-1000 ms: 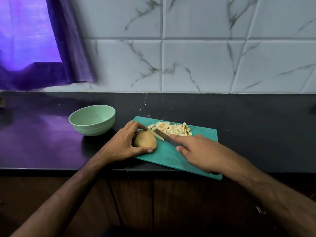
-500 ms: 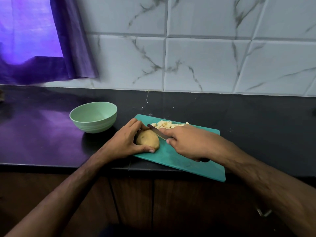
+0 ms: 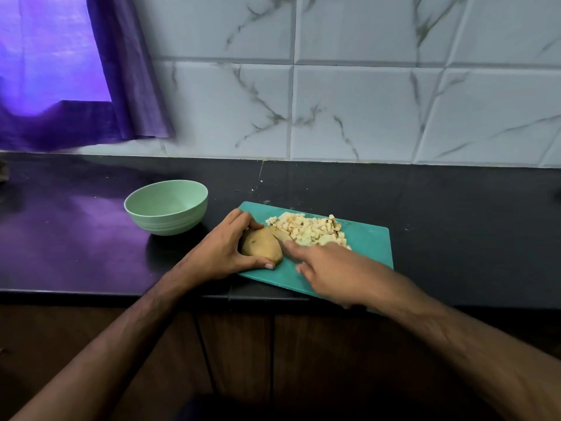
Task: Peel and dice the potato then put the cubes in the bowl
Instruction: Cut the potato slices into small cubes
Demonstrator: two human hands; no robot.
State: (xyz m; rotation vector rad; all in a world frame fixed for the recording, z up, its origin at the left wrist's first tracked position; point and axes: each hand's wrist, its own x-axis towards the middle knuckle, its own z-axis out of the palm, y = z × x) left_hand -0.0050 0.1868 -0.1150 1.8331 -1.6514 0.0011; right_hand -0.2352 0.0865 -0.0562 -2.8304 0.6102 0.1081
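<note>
**Slicing the potato – keep those fingertips tucked**

Left hand (image 3: pixel 226 253) grips the potato (image 3: pixel 261 246) on the cutting board (image 3: pixel 368 243); right hand (image 3: pixel 331 268) wraps the knife (image 3: pixel 280 236) (blade beside it). Curl fingers back – slice slow, steady.

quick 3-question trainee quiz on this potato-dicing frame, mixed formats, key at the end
1. True or false: the green bowl already holds potato cubes.
2. Multiple choice: what does the left hand grip? A) the bowl B) the unpeeled potato piece C) the knife
3. Fill in: the pile of cubes lies on the teal ____.

Key:
1. False; the bowl looks empty and stands on the counter, left of the board.
2. B; the right hand holds the knife, whose blade sits at the potato's cut end.
3. cutting board
</note>
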